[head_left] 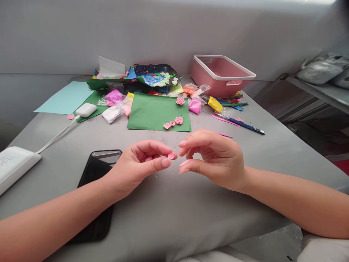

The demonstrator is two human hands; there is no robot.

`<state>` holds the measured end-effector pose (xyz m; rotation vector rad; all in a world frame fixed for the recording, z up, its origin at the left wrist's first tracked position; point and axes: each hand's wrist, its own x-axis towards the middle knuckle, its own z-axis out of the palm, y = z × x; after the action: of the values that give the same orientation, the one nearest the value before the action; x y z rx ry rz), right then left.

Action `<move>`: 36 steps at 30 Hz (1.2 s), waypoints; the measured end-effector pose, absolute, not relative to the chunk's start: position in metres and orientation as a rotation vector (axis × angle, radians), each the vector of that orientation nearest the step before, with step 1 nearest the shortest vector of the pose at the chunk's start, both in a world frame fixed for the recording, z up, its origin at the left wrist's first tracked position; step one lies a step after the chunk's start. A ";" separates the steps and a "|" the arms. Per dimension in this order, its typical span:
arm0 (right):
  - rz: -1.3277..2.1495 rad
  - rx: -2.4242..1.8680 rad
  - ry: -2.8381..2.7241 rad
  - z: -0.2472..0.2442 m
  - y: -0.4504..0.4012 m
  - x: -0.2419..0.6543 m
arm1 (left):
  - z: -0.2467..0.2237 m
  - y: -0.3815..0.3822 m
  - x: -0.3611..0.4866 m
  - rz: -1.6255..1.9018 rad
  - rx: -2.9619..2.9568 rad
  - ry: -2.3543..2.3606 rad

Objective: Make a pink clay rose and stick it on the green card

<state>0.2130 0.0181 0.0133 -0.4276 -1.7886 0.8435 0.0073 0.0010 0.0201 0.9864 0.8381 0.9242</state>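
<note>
My left hand (148, 156) pinches a small rolled pink clay rosebud (171, 156) between thumb and forefinger. Just to its right, my right hand (212, 156) is curled and carries a flat pink clay petal (185, 163) on the thumb tip; the fingertips above stand a little apart from it. A small gap separates the two hands. Behind them lies a green paper sheet (155, 109). On that sheet are a pink clay rose (180, 101) near the upper right corner and, along its lower edge, another rose (179, 120) beside two smaller ones (169, 124).
A black phone (94, 222) lies under my left forearm. At left are a white power bank (16, 163), a cable and a white case (85, 110). Clay bags (114, 96), a pink basket (218, 82), a blue cutter (245, 125) and pink tools (225, 120) sit farther back.
</note>
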 end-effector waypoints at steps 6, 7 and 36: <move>0.831 -0.431 -1.829 0.012 0.017 0.212 | 0.019 0.001 0.009 0.873 0.977 0.791; 0.828 -0.421 -1.838 0.012 0.018 0.211 | 0.019 0.000 0.009 0.869 0.977 0.774; 0.936 -0.377 -1.868 0.014 0.016 0.210 | 0.023 0.001 0.010 0.803 1.069 0.640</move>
<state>0.2098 0.0159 0.0136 -0.3768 -1.8676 0.9361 0.0101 0.0012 0.0234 1.0692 0.6402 0.8026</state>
